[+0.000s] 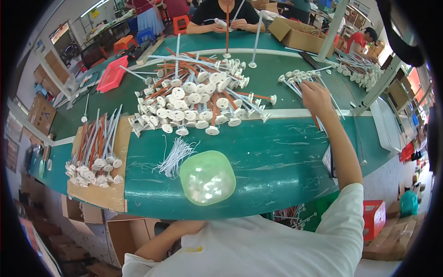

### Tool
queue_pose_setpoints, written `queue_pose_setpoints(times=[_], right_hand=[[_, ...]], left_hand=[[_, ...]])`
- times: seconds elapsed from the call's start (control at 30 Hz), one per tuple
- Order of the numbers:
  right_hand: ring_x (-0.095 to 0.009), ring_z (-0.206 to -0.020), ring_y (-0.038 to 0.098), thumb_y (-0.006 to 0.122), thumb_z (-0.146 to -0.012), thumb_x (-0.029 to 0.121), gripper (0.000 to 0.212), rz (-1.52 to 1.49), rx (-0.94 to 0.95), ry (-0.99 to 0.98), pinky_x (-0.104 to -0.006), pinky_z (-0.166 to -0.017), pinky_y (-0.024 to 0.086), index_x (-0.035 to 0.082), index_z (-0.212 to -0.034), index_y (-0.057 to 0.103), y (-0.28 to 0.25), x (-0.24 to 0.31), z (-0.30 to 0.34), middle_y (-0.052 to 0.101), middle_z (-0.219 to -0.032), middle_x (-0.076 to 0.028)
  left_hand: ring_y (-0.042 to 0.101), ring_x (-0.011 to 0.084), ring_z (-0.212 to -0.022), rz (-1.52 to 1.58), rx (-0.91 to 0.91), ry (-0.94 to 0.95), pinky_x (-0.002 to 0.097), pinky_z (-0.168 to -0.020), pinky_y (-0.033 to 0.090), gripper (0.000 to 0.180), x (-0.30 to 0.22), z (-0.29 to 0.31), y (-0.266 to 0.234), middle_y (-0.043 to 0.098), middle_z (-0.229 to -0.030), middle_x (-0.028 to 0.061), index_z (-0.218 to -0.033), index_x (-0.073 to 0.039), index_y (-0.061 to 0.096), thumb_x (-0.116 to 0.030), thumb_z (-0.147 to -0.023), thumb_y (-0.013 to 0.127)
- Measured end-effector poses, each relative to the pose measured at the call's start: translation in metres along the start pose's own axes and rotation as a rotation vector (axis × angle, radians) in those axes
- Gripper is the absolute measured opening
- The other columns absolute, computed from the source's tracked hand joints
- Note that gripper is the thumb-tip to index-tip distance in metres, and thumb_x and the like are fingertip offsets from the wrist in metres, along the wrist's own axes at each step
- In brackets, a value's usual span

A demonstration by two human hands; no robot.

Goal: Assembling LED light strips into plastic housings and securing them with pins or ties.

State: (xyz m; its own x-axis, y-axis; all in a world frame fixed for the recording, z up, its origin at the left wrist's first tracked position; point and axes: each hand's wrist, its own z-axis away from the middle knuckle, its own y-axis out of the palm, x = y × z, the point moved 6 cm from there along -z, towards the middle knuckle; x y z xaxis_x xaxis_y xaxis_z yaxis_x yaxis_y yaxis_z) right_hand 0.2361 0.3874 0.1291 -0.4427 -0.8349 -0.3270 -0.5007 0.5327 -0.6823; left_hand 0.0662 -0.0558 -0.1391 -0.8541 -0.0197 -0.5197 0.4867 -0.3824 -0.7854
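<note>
My right arm stretches forward to the right side of the green table, where my right hand (316, 98) rests over a small heap of thin rods with white disc ends (299, 75). Its fingers are curled down among the rods, and what they pinch is hidden. My left forearm (171, 234) lies across my front at the near table edge; the hand itself is out of sight. Before me stand a pale green translucent bowl (207, 184) with small shiny pieces inside and a bundle of white strings (175, 156).
A large pile of disc-ended rods (196, 99) covers the middle. More lie on a cardboard sheet (121, 161) at left. A pink tray (113, 74) and an open carton (297, 34) stand farther back. A co-worker (226, 18) sits opposite. Metal posts (333, 30) rise at right.
</note>
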Motion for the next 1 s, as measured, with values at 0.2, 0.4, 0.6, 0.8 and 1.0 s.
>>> queue_pose_setpoints(times=[0.2, 0.4, 0.6, 0.8, 1.0], right_hand=[[-0.028, -0.081, 0.068, 0.065, -0.078, 0.004, 0.019, -0.285, -0.092, 0.123, -0.0387, -0.070, 0.055, 0.006, -0.097, 0.068, 0.013, 0.069, -0.065, 0.070, -0.098, -0.009], [-0.023, -0.070, 0.066, 0.068, -0.080, 0.005, 0.012, -0.776, 0.113, 0.152, -0.0339, -0.062, 0.053, 0.002, -0.092, 0.070, 0.009, 0.156, -0.128, 0.070, -0.086, -0.011], [-0.025, -0.076, 0.065, 0.073, -0.077, 0.005, 0.014, -0.718, 0.157, 0.172, -0.0318, -0.066, 0.052, 0.005, -0.090, 0.073, 0.004, 0.185, -0.110, 0.069, -0.087, -0.010], [-0.029, -0.096, 0.060, 0.076, -0.071, 0.004, 0.023, -0.692, 0.194, 0.197, -0.0381, -0.083, 0.049, 0.008, -0.093, 0.072, 0.018, 0.150, -0.040, 0.066, -0.102, -0.011], [-0.026, -0.088, 0.062, 0.079, -0.071, 0.013, 0.032, -0.633, 0.352, 0.470, -0.0378, -0.079, 0.051, 0.006, -0.101, 0.070, 0.042, 0.102, -0.008, 0.067, -0.103, -0.011]], left_hand=[[0.062, 0.0379, -0.094, 0.321, 0.038, -0.079, 0.0437, -0.085, 0.048, 0.025, -0.005, 0.049, -0.017, 0.063, -0.103, 0.0233, -0.108, 0.000, 0.062, -0.013, -0.088, 0.054], [0.063, 0.0359, -0.092, 0.543, -0.024, 0.043, 0.0418, -0.083, 0.049, 0.028, -0.028, 0.104, -0.043, 0.065, -0.101, 0.0214, -0.114, -0.004, 0.065, -0.011, -0.091, 0.051], [0.059, 0.0230, -0.068, 0.222, -0.707, 0.146, 0.0328, -0.061, 0.046, 0.016, -0.034, 0.131, -0.206, 0.063, -0.072, 0.0048, -0.084, -0.008, 0.072, -0.010, -0.070, 0.079], [0.055, 0.0237, -0.095, -0.451, -1.014, 0.300, 0.0400, -0.080, 0.043, 0.021, -0.043, 0.019, -0.287, 0.062, -0.090, 0.0007, -0.086, -0.011, 0.069, -0.014, -0.068, 0.078], [0.055, 0.0232, -0.102, -0.611, -0.835, 0.425, 0.0368, -0.089, 0.043, 0.023, -0.066, -0.149, -0.323, 0.066, -0.097, 0.0015, -0.090, -0.010, 0.069, -0.023, -0.072, 0.074]])
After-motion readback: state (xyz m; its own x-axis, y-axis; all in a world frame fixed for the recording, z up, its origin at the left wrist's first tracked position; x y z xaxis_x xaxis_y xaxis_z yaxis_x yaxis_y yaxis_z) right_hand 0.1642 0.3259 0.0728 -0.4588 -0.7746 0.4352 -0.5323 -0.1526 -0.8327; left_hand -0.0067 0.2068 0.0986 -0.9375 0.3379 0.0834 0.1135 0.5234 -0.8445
